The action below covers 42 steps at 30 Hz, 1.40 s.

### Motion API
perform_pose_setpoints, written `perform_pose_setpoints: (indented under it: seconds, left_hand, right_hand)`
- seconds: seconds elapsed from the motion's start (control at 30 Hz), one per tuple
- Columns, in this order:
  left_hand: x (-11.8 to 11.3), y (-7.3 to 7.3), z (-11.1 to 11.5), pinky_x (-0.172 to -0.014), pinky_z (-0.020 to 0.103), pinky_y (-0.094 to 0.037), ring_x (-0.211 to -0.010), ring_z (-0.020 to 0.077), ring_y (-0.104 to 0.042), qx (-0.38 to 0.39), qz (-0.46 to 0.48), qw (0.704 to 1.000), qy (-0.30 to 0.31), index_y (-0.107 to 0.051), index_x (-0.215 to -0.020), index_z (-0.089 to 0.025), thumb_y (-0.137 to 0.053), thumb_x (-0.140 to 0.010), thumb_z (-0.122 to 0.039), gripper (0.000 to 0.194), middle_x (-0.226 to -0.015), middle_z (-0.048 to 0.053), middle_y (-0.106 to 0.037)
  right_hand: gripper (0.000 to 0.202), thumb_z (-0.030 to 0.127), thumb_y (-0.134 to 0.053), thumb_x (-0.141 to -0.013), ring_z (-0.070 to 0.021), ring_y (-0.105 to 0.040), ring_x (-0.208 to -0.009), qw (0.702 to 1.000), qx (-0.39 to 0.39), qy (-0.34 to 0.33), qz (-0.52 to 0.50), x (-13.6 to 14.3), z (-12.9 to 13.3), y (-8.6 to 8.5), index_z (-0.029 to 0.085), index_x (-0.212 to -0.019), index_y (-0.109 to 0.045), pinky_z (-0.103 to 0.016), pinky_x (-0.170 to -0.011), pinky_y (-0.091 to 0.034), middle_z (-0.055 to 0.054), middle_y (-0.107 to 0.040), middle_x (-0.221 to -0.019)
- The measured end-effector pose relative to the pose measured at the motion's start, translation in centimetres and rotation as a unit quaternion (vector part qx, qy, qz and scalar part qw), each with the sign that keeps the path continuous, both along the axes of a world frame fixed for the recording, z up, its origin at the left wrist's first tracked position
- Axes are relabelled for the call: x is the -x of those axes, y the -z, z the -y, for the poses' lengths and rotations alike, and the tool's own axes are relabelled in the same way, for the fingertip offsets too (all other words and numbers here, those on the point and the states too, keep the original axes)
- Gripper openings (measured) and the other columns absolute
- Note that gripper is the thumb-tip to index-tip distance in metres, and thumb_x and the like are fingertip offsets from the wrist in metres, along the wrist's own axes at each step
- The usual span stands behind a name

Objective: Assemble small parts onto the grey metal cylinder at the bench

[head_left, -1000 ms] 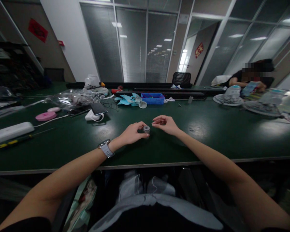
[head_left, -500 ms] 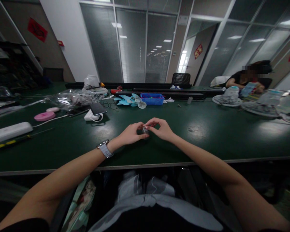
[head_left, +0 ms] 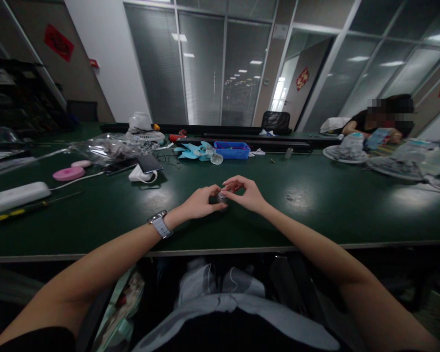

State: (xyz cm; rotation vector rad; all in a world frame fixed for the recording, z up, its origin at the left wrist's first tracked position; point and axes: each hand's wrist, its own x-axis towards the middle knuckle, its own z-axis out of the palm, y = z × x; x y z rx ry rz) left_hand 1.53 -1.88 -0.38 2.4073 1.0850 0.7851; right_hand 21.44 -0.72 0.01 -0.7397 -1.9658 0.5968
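A small silver metal cylinder (head_left: 222,197) stands on the dark green table (head_left: 190,239) in front of me; its exact kind is too small to make out. My left hand (head_left: 202,201) is closed round its left side, the thumb in front and the fingers behind. From the right, my right hand (head_left: 246,194) reaches over it, with thumb and index finger pinched together at the cylinder's top. Those fingertips cover part of the top, and anything tiny between them is hidden. A watch (head_left: 160,225) sits on my left wrist.
Farther back lie a blue tray (head_left: 231,150), light-blue fan blades (head_left: 195,151) and another metal cylinder (head_left: 289,153). On the left are a white power strip (head_left: 18,198), a yellow-handled screwdriver (head_left: 12,215) and a pink disc (head_left: 69,174). At right, a person (head_left: 381,117) sits behind fan parts (head_left: 346,149).
My right hand's fingers have lifted and shifted slightly at the cylinder's top. My left hand keeps its hold, and the view has tilted a little.
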Motion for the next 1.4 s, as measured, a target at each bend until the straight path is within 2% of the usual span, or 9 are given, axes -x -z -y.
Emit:
perform_pose_setpoints:
  seconds: [0.23,0.37,0.47,0.57,0.7,0.83,0.97,1.23,1.4]
  left_hand:
    - [0.0,0.1,-0.1,-0.078,0.032,-0.049,-0.091,0.0221,-0.064,-0.011,-0.004,1.000,-0.001,-0.059,-0.104,-0.018,-0.064,-0.077,-0.048,0.041,-0.099,0.006,-0.068]
    - [0.0,-0.1,0.1,-0.080,0.031,-0.049,-0.093,0.0211,-0.065,0.001,0.008,1.000,0.001,-0.059,-0.105,-0.019,-0.066,-0.077,-0.044,0.038,-0.099,0.005,-0.069]
    - [-0.1,-0.2,0.2,-0.082,0.031,-0.050,-0.094,0.0203,-0.065,0.015,0.017,1.000,0.006,-0.059,-0.106,-0.019,-0.066,-0.077,-0.041,0.037,-0.101,0.004,-0.070]
    - [-0.1,-0.3,0.3,-0.083,0.031,-0.050,-0.096,0.0203,-0.065,0.018,0.018,1.000,0.009,-0.060,-0.105,-0.019,-0.067,-0.077,-0.041,0.036,-0.102,0.005,-0.070]
    - [0.0,-0.2,0.2,-0.083,0.032,-0.050,-0.095,0.0209,-0.065,0.010,0.006,1.000,0.005,-0.060,-0.107,-0.019,-0.067,-0.077,-0.042,0.038,-0.101,0.006,-0.069]
    - [0.0,-0.1,0.1,-0.082,0.032,-0.050,-0.094,0.0211,-0.064,-0.010,-0.002,1.000,0.004,-0.060,-0.108,-0.019,-0.066,-0.077,-0.044,0.040,-0.101,0.005,-0.069]
    - [0.0,0.0,0.1,-0.081,0.032,-0.050,-0.092,0.0209,-0.064,-0.016,-0.011,1.000,0.001,-0.060,-0.108,-0.020,-0.066,-0.077,-0.044,0.039,-0.100,0.005,-0.069]
    - [0.1,0.0,0.0,-0.083,0.032,-0.048,-0.093,0.0215,-0.063,-0.049,-0.042,0.998,0.003,-0.061,-0.110,-0.019,-0.063,-0.080,-0.046,0.041,-0.104,0.005,-0.069]
    - [0.1,0.0,-0.1,-0.076,0.031,-0.047,-0.089,0.0226,-0.063,-0.070,-0.079,0.994,-0.018,-0.060,-0.113,-0.016,-0.059,-0.081,-0.052,0.047,-0.101,0.008,-0.068]
  right_hand:
    - [0.033,0.036,-0.072,-0.074,-0.0157,-0.067,-0.073,0.999,0.018,-0.007,-0.041,0.2,-0.2,-0.2,0.017,-0.097,-0.060,-0.028,-0.066,-0.048,-0.004,-0.072,-0.081]
    - [0.038,0.038,-0.075,-0.071,-0.0151,-0.066,-0.073,0.997,0.042,0.011,-0.055,-1.2,-1.3,-0.3,0.017,-0.098,-0.058,-0.028,-0.066,-0.048,-0.005,-0.072,-0.083]
    - [0.039,0.037,-0.077,-0.068,-0.0162,-0.067,-0.076,0.992,0.119,-0.044,0.004,-3.1,-2.5,0.0,0.016,-0.095,-0.058,-0.029,-0.068,-0.048,-0.006,-0.072,-0.083]
    - [0.038,0.037,-0.078,-0.065,-0.0158,-0.067,-0.076,0.972,0.189,-0.094,0.102,-4.6,-3.5,0.4,0.013,-0.088,-0.060,-0.029,-0.069,-0.048,-0.007,-0.072,-0.085]
    - [0.045,0.036,-0.079,-0.064,-0.0148,-0.067,-0.078,0.946,0.241,-0.139,0.165,-5.3,-4.1,0.6,0.013,-0.098,-0.061,-0.030,-0.072,-0.049,-0.008,-0.072,-0.090]
    - [0.053,0.034,-0.081,-0.060,-0.0151,-0.066,-0.080,0.945,0.226,-0.144,0.186,-5.2,-4.2,0.6,0.013,-0.105,-0.061,-0.029,-0.071,-0.049,-0.009,-0.072,-0.095]
    - [0.048,0.037,-0.080,-0.062,-0.0149,-0.067,-0.076,0.951,0.224,-0.126,0.173,-5.1,-4.2,0.9,0.013,-0.101,-0.063,-0.029,-0.069,-0.049,-0.009,-0.073,-0.092]
    - [0.039,0.034,-0.078,-0.068,-0.0174,-0.069,-0.086,0.983,0.160,-0.065,-0.057,-2.7,-2.4,0.3,0.016,-0.098,-0.059,-0.032,-0.077,-0.052,-0.008,-0.073,-0.093]
    - [0.034,0.039,-0.073,-0.073,-0.0142,-0.065,-0.071,0.991,0.107,-0.058,-0.055,-0.5,-0.4,0.0,0.017,-0.096,-0.060,-0.027,-0.062,-0.048,-0.007,-0.073,-0.092]
